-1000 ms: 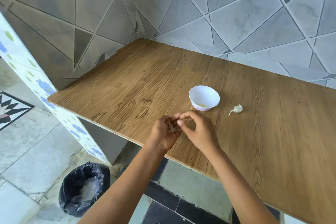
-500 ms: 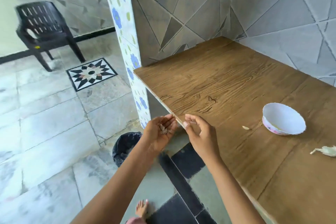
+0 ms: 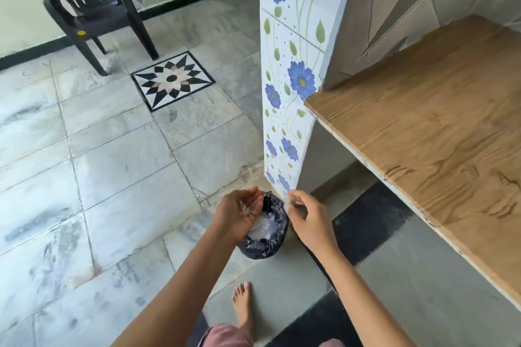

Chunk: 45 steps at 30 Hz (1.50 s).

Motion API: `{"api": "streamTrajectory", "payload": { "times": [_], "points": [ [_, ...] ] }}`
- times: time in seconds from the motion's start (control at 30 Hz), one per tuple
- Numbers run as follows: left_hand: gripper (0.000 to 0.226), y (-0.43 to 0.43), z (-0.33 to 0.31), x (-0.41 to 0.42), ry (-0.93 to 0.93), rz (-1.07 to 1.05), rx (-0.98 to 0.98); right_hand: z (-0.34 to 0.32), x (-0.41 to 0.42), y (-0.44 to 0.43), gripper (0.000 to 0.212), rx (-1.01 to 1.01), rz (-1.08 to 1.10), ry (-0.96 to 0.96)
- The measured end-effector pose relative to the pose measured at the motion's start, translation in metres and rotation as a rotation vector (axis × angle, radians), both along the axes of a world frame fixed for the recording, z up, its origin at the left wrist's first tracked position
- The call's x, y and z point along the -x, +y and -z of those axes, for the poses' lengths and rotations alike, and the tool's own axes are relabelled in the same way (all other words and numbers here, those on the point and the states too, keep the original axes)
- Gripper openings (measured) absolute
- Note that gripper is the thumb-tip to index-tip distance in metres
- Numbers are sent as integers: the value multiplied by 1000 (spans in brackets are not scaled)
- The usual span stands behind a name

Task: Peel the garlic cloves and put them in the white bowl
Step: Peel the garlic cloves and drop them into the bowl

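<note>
The work stands at a clearing-up pause, not at the peeling itself. The person faces away from the desk (image 3: 437, 127), of which only the front left corner and part of the front edge show. The white bowl and the garlic cloves do not appear anywhere in this view, so how many cloves are peeled, or lie in the bowl, cannot be judged from here.

What does show is the waste. The left hand (image 3: 239, 213) is held palm up and cupped, its fingers relaxed and nearly straight, with a small heap of pale peel scraps (image 3: 248, 210) lying in the palm. It hovers directly over the black bin bag (image 3: 265, 245), which stands on the floor (image 3: 112, 177) below and just left of the desk's front left corner, beside the flower-tiled pillar (image 3: 290, 79). Pale rubbish already lies inside the bag.

The right hand (image 3: 307, 218) hovers just right of the bag's mouth, thumb and forefinger drawn close together and the other fingers loosely curled. Whether it pinches a sliver of skin is too blurred to tell.

My reading is that the skins of at least one clove are off and about to be tipped into the bag. After that, the person has to turn to the desk again for whatever cloves remain unpeeled.
</note>
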<state>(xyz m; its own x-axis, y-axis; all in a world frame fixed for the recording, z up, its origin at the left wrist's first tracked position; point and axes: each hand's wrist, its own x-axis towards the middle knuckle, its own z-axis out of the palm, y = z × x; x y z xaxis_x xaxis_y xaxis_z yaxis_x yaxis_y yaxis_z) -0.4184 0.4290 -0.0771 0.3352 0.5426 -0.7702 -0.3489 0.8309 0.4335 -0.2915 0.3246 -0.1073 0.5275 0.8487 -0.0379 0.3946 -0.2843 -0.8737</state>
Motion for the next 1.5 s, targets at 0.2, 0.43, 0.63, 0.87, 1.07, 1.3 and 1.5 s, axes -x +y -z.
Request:
{"api": "streamTrajectory", "payload": {
  "times": [0.2, 0.43, 0.63, 0.87, 1.07, 1.3, 1.5],
  "points": [
    [22, 73, 97, 1, 166, 131, 58, 87, 16, 60, 29, 191, 22, 37],
    [27, 129, 323, -27, 320, 216, 160, 281, 5, 112, 28, 371, 80, 116],
    [29, 145, 506, -37, 444, 268, 209, 430, 0, 132, 28, 478, 49, 135],
    [34, 127, 655, 5, 302, 378, 529, 504, 3, 136, 27, 489, 57, 146],
    [20, 48, 667, 30, 294, 319, 437, 489, 24, 154, 38, 329, 155, 353],
    [50, 140, 516, -48, 169, 247, 214, 537, 34, 162, 47, 798, -104, 410],
    [40, 141, 543, -47, 277, 317, 274, 536, 52, 159, 55, 451, -81, 533]
  ]
}}
